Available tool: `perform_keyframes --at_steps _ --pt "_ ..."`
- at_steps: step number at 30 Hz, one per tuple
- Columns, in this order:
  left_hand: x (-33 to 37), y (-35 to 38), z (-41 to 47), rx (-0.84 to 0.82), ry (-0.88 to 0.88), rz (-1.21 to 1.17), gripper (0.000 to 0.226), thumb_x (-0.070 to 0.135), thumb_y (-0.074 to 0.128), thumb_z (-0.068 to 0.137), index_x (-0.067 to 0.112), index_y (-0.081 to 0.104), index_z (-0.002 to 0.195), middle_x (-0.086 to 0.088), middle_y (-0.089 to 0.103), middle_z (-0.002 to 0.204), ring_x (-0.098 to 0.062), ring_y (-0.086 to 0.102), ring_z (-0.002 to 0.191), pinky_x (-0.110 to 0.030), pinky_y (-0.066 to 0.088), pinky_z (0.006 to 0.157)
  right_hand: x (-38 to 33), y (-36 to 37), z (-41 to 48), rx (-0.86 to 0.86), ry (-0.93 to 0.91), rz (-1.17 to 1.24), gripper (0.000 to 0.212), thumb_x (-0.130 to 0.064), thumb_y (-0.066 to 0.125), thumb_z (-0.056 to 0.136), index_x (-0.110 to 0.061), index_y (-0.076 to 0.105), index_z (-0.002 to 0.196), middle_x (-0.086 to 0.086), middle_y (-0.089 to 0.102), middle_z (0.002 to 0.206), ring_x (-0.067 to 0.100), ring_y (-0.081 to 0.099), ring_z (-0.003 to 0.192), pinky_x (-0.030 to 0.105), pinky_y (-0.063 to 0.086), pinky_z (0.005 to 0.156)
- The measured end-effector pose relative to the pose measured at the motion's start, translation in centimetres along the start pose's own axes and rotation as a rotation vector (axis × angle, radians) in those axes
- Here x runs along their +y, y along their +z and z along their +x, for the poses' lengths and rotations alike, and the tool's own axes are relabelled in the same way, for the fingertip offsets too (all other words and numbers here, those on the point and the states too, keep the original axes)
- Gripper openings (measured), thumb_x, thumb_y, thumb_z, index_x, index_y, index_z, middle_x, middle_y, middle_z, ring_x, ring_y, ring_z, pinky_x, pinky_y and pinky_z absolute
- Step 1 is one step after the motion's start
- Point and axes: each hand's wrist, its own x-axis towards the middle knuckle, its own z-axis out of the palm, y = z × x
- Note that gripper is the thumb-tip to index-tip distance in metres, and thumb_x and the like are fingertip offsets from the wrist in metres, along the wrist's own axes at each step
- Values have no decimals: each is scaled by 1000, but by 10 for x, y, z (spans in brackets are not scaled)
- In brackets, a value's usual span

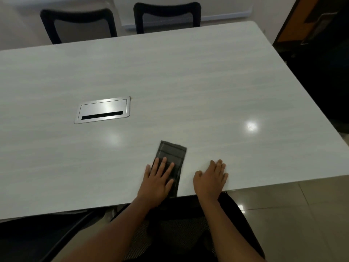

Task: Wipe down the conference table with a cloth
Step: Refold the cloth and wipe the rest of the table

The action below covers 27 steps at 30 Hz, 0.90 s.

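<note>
A pale grey conference table (188, 82) fills most of the view. A dark folded cloth (172, 151) lies flat near the table's front edge, its long side running away from me. My left hand (158, 178) rests palm down on the near half of the cloth, fingers spread. My right hand (211, 178) lies flat on the bare tabletop just right of the cloth, not touching it, fingers together.
A silver cable hatch (103, 110) is set flush in the tabletop at the left middle. Two black mesh chairs (166, 16) stand at the far side. A black chair seat (179, 233) sits under my arms. Tiled floor (292, 214) shows at the right.
</note>
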Motion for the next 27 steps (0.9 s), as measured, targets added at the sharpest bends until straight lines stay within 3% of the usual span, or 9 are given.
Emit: perform_keyframes --at_steps 2,3,6,8,9,13,15,21,27 --pt "-38 2 -20 33 130 67 60 52 28 100 33 16 155 -3 18 163 -26 12 151 -54 14 116 -14 12 -9 3 -20 9 64 -19 53 91 -5 31 150 17 13 164 29 4 153 47 0 124" --pt "-54 1 -25 43 88 73 60 52 29 99 33 19 155 -3 19 163 -26 13 151 -56 14 116 -22 21 -15 18 -30 17 64 -18 54 91 -4 33 149 17 16 163 30 6 153 48 2 124" --pt "-55 -5 -4 77 -279 -18 62 52 21 97 28 24 154 -5 17 163 -30 13 151 -56 2 117 -45 40 -27 95 -21 25 61 -14 57 88 -1 39 145 19 24 160 31 14 151 50 8 124" --pt "-39 -9 18 79 -382 -120 65 51 17 97 23 25 155 -11 17 163 -35 10 150 -58 2 118 -56 50 -31 168 20 18 60 -12 58 84 0 43 141 21 30 158 33 19 150 52 13 122" --pt "-37 -9 24 67 -322 -120 64 50 17 97 22 26 155 -13 18 162 -37 10 150 -59 6 118 -60 54 -31 209 41 14 60 -11 59 82 1 45 139 22 32 156 34 22 149 54 15 122" --pt "-104 -14 24 11 250 47 59 49 26 100 28 22 155 -5 15 164 -29 6 152 -55 15 119 -65 73 -31 333 46 -84 58 -16 48 80 3 46 135 24 37 153 35 27 147 54 17 121" --pt "-145 -20 27 10 349 84 58 48 29 100 29 24 155 -4 16 164 -27 7 152 -50 13 121 -65 77 -31 362 53 -146 58 -18 44 81 3 45 135 24 37 153 35 27 147 54 16 121" --pt "-199 -35 86 60 31 -5 60 47 29 97 27 30 153 -7 22 162 -32 17 150 -56 23 116 -68 81 -29 405 83 -194 59 -19 43 81 2 44 137 22 36 154 33 25 148 53 15 121" --pt "-155 -39 145 102 -513 -131 60 45 26 101 25 18 157 -9 10 165 -33 3 151 -53 6 121 -67 85 -26 418 81 -202 60 -17 45 80 1 44 137 22 37 154 33 26 148 53 16 121"
